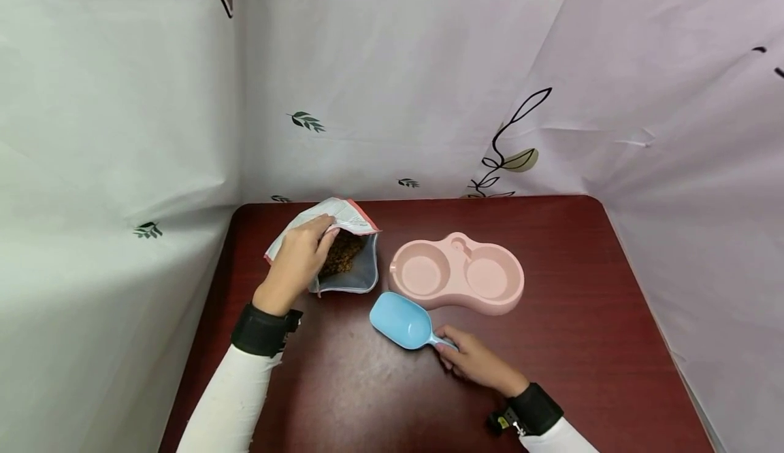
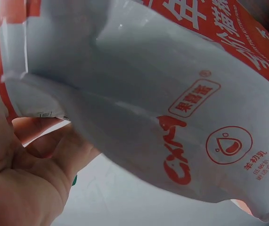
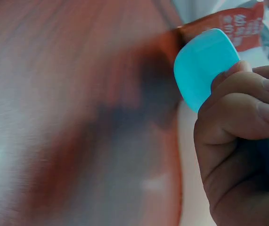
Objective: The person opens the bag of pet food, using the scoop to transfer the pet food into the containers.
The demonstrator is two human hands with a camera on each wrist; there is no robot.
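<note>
At the table's back left stands a white-and-red pet food bag [image 1: 352, 216], its mouth spread wide with brown kibble [image 1: 344, 252] visible inside. My left hand [image 1: 298, 259] pinches the upper edge of this bag, thumb toward the opening. In the left wrist view the printed bag front [image 2: 139, 108] covers most of the picture and hides some fingertips. My right hand [image 1: 480, 361] grips the handle of a light blue scoop [image 1: 401, 320], fingers [image 3: 233, 113] curled round it. The scoop's bowl carries nothing and points left, just in front of the bag.
A pink double pet bowl [image 1: 454, 277], with two round hollows, sits right of the bag and behind the scoop. All of this is on a dark red wooden table [image 1: 576, 344]. White patterned cloth [image 1: 398, 86] hangs along the back and sides.
</note>
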